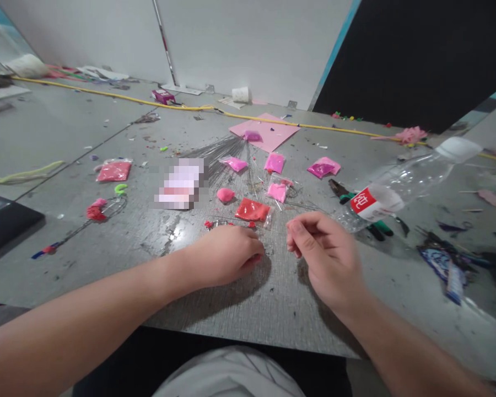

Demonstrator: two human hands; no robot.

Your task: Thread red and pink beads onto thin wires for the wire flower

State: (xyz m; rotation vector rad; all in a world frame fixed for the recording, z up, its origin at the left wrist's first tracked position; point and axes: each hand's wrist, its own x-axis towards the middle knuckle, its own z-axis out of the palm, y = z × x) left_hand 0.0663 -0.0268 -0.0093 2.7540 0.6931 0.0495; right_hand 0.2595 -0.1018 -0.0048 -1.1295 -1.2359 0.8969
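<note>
Packet of red material point(251, 210) lies beyond your left hand point(227, 253), farther from the worktop's point(240, 311) near edge. That hand is curled; whether it holds anything cannot be told. Your right hand point(333, 253) pinches narrow, contents unclear. The pink lump point(225, 195) sits left of the packet.

two hands point(229, 252) point(334, 256), one bottle point(413, 176)

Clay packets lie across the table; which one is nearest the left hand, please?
The orange-red clay packet, just beyond the left hand; all the others lie farther off.
</note>
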